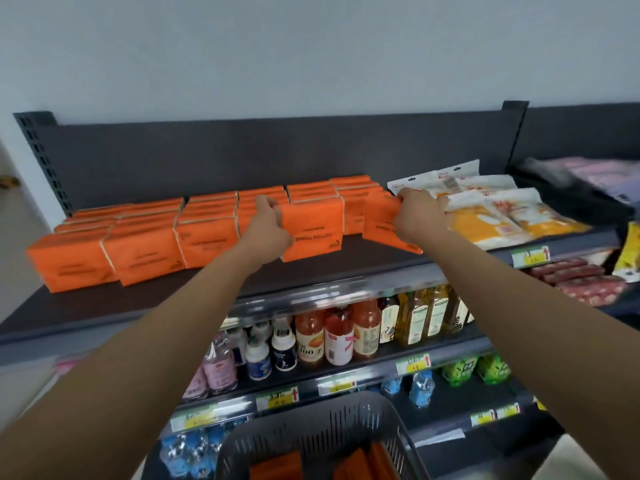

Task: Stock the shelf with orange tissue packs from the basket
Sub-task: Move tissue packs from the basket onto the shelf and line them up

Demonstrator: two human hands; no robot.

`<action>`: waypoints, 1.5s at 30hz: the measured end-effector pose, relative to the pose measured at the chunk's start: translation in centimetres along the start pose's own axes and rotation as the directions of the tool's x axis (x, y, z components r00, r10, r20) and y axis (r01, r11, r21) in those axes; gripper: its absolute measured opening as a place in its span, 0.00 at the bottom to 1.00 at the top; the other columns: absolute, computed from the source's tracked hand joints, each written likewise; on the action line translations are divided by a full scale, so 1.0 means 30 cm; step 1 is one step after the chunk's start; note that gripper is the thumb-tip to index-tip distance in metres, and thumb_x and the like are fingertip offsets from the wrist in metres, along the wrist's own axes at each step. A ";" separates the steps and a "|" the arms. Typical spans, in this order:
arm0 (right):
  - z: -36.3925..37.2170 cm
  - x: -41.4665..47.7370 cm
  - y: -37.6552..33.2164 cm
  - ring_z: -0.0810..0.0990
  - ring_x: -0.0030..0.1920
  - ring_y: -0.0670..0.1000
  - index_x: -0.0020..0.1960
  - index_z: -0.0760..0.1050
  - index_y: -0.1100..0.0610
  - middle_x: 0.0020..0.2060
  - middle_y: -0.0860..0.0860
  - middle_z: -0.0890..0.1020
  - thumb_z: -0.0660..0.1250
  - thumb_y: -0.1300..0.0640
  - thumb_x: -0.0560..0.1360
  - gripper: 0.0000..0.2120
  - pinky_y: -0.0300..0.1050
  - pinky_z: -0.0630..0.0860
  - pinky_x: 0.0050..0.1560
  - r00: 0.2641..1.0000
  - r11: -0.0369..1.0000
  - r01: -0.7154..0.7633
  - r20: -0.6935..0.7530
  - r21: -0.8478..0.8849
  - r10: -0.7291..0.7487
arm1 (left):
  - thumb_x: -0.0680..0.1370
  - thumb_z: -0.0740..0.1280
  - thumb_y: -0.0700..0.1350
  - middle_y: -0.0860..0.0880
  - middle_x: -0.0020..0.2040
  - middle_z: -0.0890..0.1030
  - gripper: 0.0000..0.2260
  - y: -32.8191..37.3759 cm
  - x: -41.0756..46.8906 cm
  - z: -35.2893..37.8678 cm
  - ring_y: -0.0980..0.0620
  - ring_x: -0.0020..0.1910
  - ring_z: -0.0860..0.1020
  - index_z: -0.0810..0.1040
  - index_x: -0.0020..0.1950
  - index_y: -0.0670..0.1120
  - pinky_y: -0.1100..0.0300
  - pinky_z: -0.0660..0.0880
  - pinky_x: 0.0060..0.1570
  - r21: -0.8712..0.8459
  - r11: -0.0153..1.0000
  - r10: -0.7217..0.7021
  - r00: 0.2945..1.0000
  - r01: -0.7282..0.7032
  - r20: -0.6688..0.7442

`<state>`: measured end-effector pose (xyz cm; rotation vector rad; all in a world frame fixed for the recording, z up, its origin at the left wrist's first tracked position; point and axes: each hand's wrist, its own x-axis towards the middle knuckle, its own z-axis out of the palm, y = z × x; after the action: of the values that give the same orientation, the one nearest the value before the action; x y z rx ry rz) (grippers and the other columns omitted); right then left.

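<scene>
My left hand (pixel 268 220) grips one orange tissue pack (pixel 313 230) on the top shelf (pixel 138 299); my right hand (pixel 417 211) grips another pack (pixel 382 220) just right of it. More orange packs lie in the near basket (pixel 311 431).

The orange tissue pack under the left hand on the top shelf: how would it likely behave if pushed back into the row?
The orange tissue pack is probably soft and light: its wrapper looks like plastic film and the left hand holds it alone. It would likely slide, not roll, being flat-sided. It stands tilted, so it may tip.
</scene>
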<state>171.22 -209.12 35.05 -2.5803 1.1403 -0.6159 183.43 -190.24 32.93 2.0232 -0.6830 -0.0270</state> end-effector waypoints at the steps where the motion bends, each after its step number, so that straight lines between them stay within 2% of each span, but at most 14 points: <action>1: 0.002 0.019 0.013 0.62 0.67 0.64 0.63 0.70 0.53 0.61 0.57 0.73 0.57 0.67 0.72 0.21 0.59 0.63 0.64 1.000 1.000 0.022 -0.008 -0.006 -0.022 | 0.71 0.66 0.28 0.50 0.37 0.66 0.23 0.000 0.016 0.021 0.52 0.36 0.67 0.57 0.54 0.47 0.61 0.67 0.30 -0.005 1.000 -0.021 1.000 0.021 -0.002; 4: -0.001 0.073 0.051 0.60 0.69 0.64 0.66 0.69 0.53 0.63 0.58 0.72 0.57 0.67 0.73 0.23 0.59 0.65 0.64 0.997 0.997 0.078 0.009 -0.008 -0.078 | 0.72 0.67 0.30 0.48 0.41 0.68 0.22 0.001 0.056 0.083 0.49 0.45 0.69 0.57 0.54 0.46 0.58 0.70 0.40 -0.032 0.995 -0.094 0.995 0.095 0.012; 8: 0.020 0.161 0.090 0.60 0.68 0.64 0.68 0.68 0.51 0.66 0.59 0.67 0.57 0.66 0.74 0.24 0.59 0.67 0.65 0.987 0.988 0.150 0.056 -0.026 -0.149 | 0.73 0.66 0.30 0.52 0.38 0.66 0.20 0.015 0.101 0.160 0.50 0.45 0.69 0.59 0.54 0.45 0.60 0.68 0.34 -0.007 0.990 -0.141 0.990 0.141 -0.018; 12: 0.072 0.242 0.116 0.57 0.70 0.67 0.70 0.66 0.50 0.68 0.61 0.64 0.58 0.65 0.74 0.26 0.60 0.65 0.67 0.971 0.977 0.208 0.129 -0.040 -0.202 | 0.73 0.65 0.30 0.52 0.42 0.68 0.22 0.018 0.143 0.227 0.54 0.40 0.68 0.61 0.65 0.38 0.62 0.66 0.32 0.036 0.985 -0.167 0.985 0.169 -0.045; 15: 0.120 0.302 0.129 0.57 0.70 0.67 0.70 0.65 0.48 0.66 0.61 0.66 0.58 0.64 0.73 0.27 0.60 0.63 0.68 0.952 0.964 0.259 0.180 -0.050 -0.247 | 0.73 0.66 0.31 0.49 0.42 0.69 0.19 0.023 0.163 0.265 0.50 0.43 0.69 0.64 0.61 0.39 0.59 0.67 0.39 0.092 0.982 -0.156 0.983 0.165 -0.101; 17: 0.141 0.328 0.136 0.56 0.71 0.68 0.72 0.63 0.48 0.67 0.62 0.64 0.58 0.63 0.75 0.27 0.60 0.62 0.69 0.945 0.962 0.270 0.204 -0.043 -0.256 | 0.72 0.66 0.31 0.46 0.44 0.70 0.15 0.024 0.173 0.286 0.49 0.43 0.70 0.66 0.53 0.42 0.58 0.66 0.41 0.143 0.978 -0.131 0.979 0.153 -0.157; 19: 0.152 0.344 0.144 0.55 0.72 0.67 0.73 0.61 0.48 0.69 0.62 0.61 0.61 0.62 0.76 0.27 0.57 0.62 0.69 0.939 0.960 0.279 0.212 -0.013 -0.270 | 0.71 0.66 0.31 0.43 0.48 0.71 0.13 0.019 0.176 0.301 0.47 0.44 0.69 0.67 0.50 0.42 0.58 0.64 0.42 0.248 0.960 -0.070 0.970 0.128 -0.232; 21: 0.162 0.350 0.152 0.56 0.72 0.65 0.73 0.61 0.50 0.69 0.61 0.61 0.63 0.62 0.76 0.28 0.55 0.64 0.68 0.944 0.960 0.275 0.178 0.047 -0.279 | 0.70 0.67 0.32 0.41 0.56 0.71 0.15 0.006 0.177 0.312 0.43 0.51 0.71 0.69 0.54 0.39 0.57 0.65 0.45 0.364 0.924 -0.008 0.956 0.119 -0.293; 24: 0.180 0.352 0.166 0.57 0.72 0.64 0.70 0.61 0.57 0.70 0.62 0.60 0.65 0.62 0.75 0.26 0.54 0.65 0.67 0.965 0.958 0.225 0.094 0.179 -0.245 | 0.72 0.68 0.34 0.38 0.61 0.69 0.19 0.003 0.168 0.330 0.38 0.55 0.73 0.66 0.59 0.37 0.53 0.67 0.46 0.365 0.918 -0.018 0.935 0.155 -0.353; 27: 0.186 0.349 0.184 0.63 0.70 0.64 0.70 0.57 0.62 0.70 0.64 0.60 0.69 0.60 0.74 0.30 0.52 0.68 0.65 0.976 0.953 0.179 0.079 0.244 -0.204 | 0.73 0.67 0.34 0.38 0.61 0.69 0.19 0.012 0.162 0.346 0.36 0.51 0.76 0.63 0.60 0.38 0.50 0.70 0.42 0.317 0.928 -0.064 0.923 0.195 -0.378; 31: 0.219 0.354 0.197 0.74 0.62 0.63 0.71 0.55 0.62 0.65 0.64 0.68 0.70 0.58 0.74 0.33 0.52 0.74 0.55 0.977 0.931 0.123 0.122 0.345 -0.174 | 0.74 0.66 0.33 0.38 0.57 0.72 0.18 0.022 0.176 0.354 0.39 0.48 0.76 0.61 0.59 0.38 0.53 0.67 0.41 0.230 0.949 -0.106 0.905 0.215 -0.411; 37: 0.257 0.362 0.185 0.75 0.60 0.62 0.71 0.55 0.61 0.64 0.62 0.70 0.67 0.60 0.75 0.30 0.50 0.74 0.52 0.982 0.882 0.069 0.125 0.467 -0.143 | 0.76 0.64 0.35 0.41 0.47 0.76 0.10 0.016 0.188 0.355 0.40 0.49 0.77 0.68 0.56 0.38 0.55 0.69 0.42 0.190 0.949 -0.150 0.893 0.250 -0.424; 41: 0.265 0.355 0.193 0.77 0.56 0.62 0.69 0.57 0.62 0.60 0.62 0.72 0.64 0.63 0.75 0.26 0.50 0.73 0.46 0.985 0.879 0.079 0.101 0.470 -0.142 | 0.76 0.65 0.37 0.41 0.56 0.77 0.12 -0.003 0.174 0.341 0.43 0.54 0.77 0.72 0.59 0.39 0.55 0.71 0.50 0.236 0.946 -0.118 0.915 0.221 -0.385; 45: 0.262 0.319 0.197 0.76 0.57 0.62 0.71 0.56 0.62 0.60 0.62 0.73 0.61 0.65 0.76 0.26 0.55 0.75 0.53 0.988 0.886 0.062 0.094 0.460 -0.119 | 0.76 0.64 0.36 0.40 0.57 0.77 0.12 -0.014 0.148 0.320 0.42 0.53 0.76 0.73 0.59 0.39 0.55 0.71 0.49 0.244 0.953 -0.091 0.936 0.182 -0.341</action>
<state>176.94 -219.72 28.49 -2.2346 0.7300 -0.6486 184.59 -199.80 28.57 2.2660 -0.3459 0.3307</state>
